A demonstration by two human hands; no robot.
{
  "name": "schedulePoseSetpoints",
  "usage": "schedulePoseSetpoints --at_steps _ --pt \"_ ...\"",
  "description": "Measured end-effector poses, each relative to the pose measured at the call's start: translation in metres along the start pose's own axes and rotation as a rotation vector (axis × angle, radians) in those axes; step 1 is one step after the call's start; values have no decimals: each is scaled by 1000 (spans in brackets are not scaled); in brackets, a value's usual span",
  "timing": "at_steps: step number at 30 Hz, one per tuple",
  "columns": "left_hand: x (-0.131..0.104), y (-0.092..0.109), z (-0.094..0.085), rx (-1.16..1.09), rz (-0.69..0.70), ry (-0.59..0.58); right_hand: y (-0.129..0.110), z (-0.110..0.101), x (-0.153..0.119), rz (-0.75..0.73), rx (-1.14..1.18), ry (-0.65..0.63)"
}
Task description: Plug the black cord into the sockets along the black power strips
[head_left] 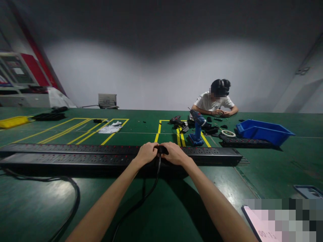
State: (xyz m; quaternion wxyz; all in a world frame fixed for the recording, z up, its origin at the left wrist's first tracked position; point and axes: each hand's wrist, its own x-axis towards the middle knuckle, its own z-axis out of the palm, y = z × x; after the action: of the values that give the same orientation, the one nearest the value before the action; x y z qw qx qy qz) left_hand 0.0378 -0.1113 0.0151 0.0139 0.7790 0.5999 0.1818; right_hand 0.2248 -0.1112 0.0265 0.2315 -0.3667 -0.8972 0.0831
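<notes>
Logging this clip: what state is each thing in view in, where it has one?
left hand: fingers closed on cable end
right hand: likewise
cable end: gripped; whether plugged in is hidden
cable: slack, curving
power strips: side by side, sockets up
blue drill: upright on its base
bin: open-topped
tape: lying flat
papers: lying loose
phone: screen lit

- The tabletop (pixel 290 164) looked smooth and glossy, catching glare.
- The socket strips (pixel 63 159) had satin, metal-looking casings.
- The central cable (pixel 158 169) looked sheathed in smooth, shiny plastic.
- The bin (pixel 264 130) appeared to be smooth plastic.
- The papers (pixel 108 129) looked matt and creased.
- The co-worker's shirt (pixel 202 102) was matt cloth.
- The wall (pixel 151 80) looked matt and smooth.
</notes>
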Motion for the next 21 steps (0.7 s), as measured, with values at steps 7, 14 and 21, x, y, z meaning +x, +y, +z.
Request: schedulePoseSetpoints --at_steps 7,14,21 --pt "0 -3 2 2 21 3 4 4 1 43 10 6" --pt "-1 0 -1 -16 16 4 8 -4 4 89 299 -7" --pt "-1 0 -1 -17 1 5 7 -2 7 84 448 27"
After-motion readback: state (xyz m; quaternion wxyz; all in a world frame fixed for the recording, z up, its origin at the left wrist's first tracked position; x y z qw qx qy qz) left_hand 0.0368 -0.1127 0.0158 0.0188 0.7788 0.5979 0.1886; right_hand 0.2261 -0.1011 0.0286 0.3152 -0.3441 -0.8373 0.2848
